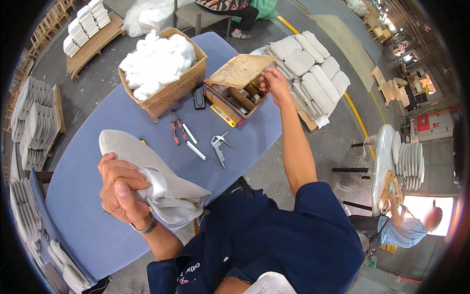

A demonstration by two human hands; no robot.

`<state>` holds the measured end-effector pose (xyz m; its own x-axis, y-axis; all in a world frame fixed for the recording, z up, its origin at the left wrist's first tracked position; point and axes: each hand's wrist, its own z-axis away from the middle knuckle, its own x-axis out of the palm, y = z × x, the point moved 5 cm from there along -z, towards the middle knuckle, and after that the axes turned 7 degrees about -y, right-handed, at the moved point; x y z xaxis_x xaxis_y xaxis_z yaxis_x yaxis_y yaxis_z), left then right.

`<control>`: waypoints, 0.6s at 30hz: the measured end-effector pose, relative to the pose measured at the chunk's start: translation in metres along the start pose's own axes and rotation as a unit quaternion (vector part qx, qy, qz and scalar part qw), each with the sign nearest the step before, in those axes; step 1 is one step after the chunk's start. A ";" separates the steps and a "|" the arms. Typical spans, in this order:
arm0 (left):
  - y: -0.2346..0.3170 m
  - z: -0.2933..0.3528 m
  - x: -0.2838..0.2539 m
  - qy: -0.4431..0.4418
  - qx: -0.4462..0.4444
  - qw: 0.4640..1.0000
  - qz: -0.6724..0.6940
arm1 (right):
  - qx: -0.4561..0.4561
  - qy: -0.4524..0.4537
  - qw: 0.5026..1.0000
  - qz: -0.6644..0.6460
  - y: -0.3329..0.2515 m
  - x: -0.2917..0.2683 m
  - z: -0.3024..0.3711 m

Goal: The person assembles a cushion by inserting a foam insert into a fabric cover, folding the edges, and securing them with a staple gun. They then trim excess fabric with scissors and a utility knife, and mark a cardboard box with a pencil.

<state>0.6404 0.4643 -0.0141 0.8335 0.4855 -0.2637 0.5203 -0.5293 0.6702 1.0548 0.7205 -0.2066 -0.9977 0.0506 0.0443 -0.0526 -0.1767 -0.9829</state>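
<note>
The left hand (123, 185) clenches the cushion (134, 153), mostly right of its fingers. The right hand (275, 86) curls beside the far lid (240, 71), hold unclear.

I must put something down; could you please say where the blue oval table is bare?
The table is bare between its left edge and the grey fabric piece, and between the silver air gun and right edge. Red-handled pliers and white strips crowd the middle, a brown carton and lidded box the far side.
</note>
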 end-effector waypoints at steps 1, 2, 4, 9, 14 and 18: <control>-0.003 -0.001 0.002 -0.003 -0.002 1.000 -0.002 | -0.009 -0.017 0.998 0.067 -0.003 0.002 -0.008; -0.003 -0.002 0.000 -0.007 0.002 1.000 -0.017 | -0.020 -0.036 0.990 0.131 -0.006 0.007 -0.020; -0.011 0.003 -0.007 -0.001 0.002 0.999 -0.034 | -0.019 -0.055 0.975 0.216 0.002 -0.006 -0.048; -0.002 0.030 -0.047 0.109 -0.026 0.988 -0.105 | -0.069 -0.139 0.924 0.348 -0.010 0.019 -0.081; 0.011 0.041 -0.054 0.225 -0.068 0.948 -0.215 | -0.088 -0.197 0.897 0.387 -0.030 0.021 -0.099; 0.009 0.026 -0.030 0.164 -0.086 0.953 -0.239 | -0.121 -0.211 0.828 0.505 -0.023 0.001 -0.127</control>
<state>0.6248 0.4267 -0.0185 0.3914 0.8490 -0.3550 0.7647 -0.0855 0.6387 1.0600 0.8492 -0.2063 -0.4564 -0.3608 -0.8133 0.7764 0.2849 -0.5621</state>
